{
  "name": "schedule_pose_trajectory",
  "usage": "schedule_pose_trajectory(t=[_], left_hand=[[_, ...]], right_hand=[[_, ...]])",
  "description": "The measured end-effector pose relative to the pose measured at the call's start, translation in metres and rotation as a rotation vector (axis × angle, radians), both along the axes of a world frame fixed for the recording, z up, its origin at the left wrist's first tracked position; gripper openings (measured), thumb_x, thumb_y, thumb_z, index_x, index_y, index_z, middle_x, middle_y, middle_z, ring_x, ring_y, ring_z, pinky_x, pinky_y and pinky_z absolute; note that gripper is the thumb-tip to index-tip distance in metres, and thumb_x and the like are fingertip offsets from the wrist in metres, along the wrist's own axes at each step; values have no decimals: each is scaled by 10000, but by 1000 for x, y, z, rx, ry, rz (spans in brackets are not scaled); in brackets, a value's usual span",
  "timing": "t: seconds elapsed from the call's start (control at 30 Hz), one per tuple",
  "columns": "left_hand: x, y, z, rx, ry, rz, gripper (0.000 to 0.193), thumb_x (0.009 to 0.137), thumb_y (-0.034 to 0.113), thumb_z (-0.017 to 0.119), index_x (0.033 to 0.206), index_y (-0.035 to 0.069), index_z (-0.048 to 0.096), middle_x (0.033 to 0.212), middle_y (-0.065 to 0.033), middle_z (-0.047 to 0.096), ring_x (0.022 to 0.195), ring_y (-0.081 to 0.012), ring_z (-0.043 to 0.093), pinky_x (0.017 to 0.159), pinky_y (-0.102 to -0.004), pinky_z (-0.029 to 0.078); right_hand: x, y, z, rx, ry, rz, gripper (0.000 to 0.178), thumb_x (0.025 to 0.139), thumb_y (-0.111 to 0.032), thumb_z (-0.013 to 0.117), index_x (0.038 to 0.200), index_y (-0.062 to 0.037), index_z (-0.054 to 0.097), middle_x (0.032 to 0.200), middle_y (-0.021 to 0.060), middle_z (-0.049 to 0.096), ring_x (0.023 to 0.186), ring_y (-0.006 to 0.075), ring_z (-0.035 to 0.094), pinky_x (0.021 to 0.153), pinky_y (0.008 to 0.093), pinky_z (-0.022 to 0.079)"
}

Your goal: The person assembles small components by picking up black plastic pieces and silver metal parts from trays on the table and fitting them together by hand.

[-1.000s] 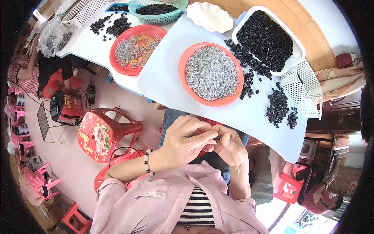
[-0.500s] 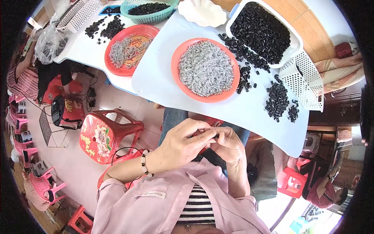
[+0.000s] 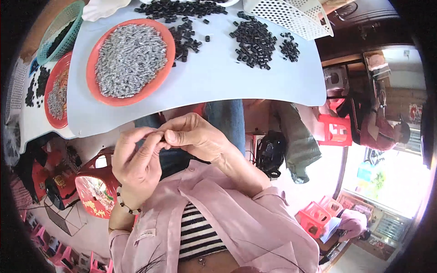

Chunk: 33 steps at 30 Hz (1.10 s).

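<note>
In front of my lap, short of the table edge, my hands meet fingertip to fingertip. My left hand (image 3: 139, 159), with a beaded bracelet at its wrist, is closed in a pinch on a small dark piece (image 3: 162, 138), mostly hidden by the fingers. The thumb and forefinger of my right hand (image 3: 195, 139) close on the same piece from the other side. Beyond them on the table, an orange-red plate (image 3: 171, 50) is heaped with small silver pieces (image 3: 129, 59) that look like springs. To its right lie loose piles of small black parts (image 3: 255, 41).
The pale table (image 3: 205, 82) curves along its near edge. A white perforated basket (image 3: 291, 18) stands at its far right. A second red plate (image 3: 51, 98) and a green basket (image 3: 75, 29) are at the left. A red stool (image 3: 95, 195) stands beside my left arm; people sit farther off.
My view has swung to the right, so the table contents sit farther left and higher. My hands stay together at the small piece, the left wrist now bent more upright.
</note>
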<state>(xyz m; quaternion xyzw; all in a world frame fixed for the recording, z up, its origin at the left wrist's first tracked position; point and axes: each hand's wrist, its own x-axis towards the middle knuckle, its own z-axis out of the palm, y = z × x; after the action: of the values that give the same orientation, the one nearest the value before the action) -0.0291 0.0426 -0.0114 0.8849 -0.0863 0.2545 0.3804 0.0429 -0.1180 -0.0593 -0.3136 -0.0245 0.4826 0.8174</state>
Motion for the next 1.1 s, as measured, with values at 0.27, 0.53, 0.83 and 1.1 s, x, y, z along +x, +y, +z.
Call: schedule_pose_trajectory(t=[0.27, 0.53, 0.83, 1.1], left_hand=[[26, -18, -13, -86, -19, 88, 280, 768, -48, 761, 1037, 17, 722, 993, -97, 672, 867, -211, 667, 730, -305, 524], [33, -21, -24, -44, -49, 140, 312, 739, -92, 760, 1031, 13, 731, 945, -97, 695, 832, -202, 683, 715, -302, 530], [34, -14, -28, -89, -49, 115, 269, 784, -91, 748, 1037, -6, 720, 940, -119, 709, 843, -207, 696, 712, -299, 545], [31, -9, -16, -74, -31, 119, 298, 734, -105, 746, 1014, -8, 709, 902, -105, 700, 767, -198, 681, 688, -297, 538]], right_hand=[[15, -7, 34, -466, -658, -299, 269, 907, -202, 728, 1010, 45, 695, 924, 33, 709, 789, 43, 606, 721, 206, 505], [26, -9, 40, -630, -923, -405, 143, 841, -112, 781, 898, 5, 722, 738, 38, 678, 621, 44, 576, 557, 222, 475], [30, -8, 35, -563, -856, -412, 160, 843, -117, 780, 923, 11, 727, 706, 24, 676, 612, 36, 572, 557, 217, 473], [30, 0, 43, -625, -984, -398, 119, 835, -76, 769, 891, 12, 713, 786, 78, 682, 667, 80, 624, 607, 246, 503]])
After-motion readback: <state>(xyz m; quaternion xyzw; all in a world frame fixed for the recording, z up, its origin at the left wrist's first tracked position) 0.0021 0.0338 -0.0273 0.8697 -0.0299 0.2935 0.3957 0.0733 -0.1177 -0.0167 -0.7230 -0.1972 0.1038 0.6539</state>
